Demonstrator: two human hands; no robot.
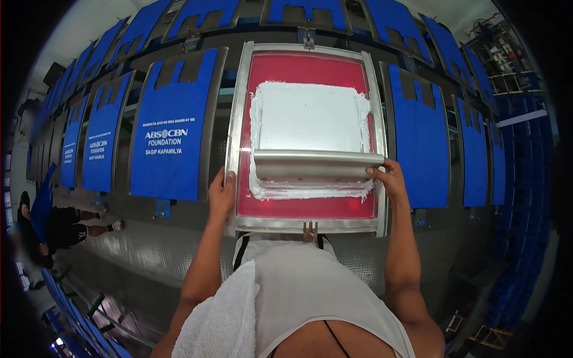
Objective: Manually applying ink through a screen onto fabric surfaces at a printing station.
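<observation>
A screen printing frame [234, 140] with silvery metal sides and red mesh lies in front of me. A thick layer of white ink [310, 116] covers much of its mesh, with ragged ridges at the borders. Across the ink's lower part rests a wide metal squeegee [316, 158]. My right hand [389, 178] grips the squeegee's right end, thumb on the near side. At the frame's left side, my left hand [221, 190] holds the metal edge, its fingers partly hidden. The surface under the frame is covered.
Blue cut-out bag pieces lie on boards to both sides; the nearest left piece [173, 128] carries white print, the nearest right piece [418, 143] looks plain. More boards line the far row. A person [62, 230] holding blue material is at the far left. Blue stacks [522, 197] stand at right.
</observation>
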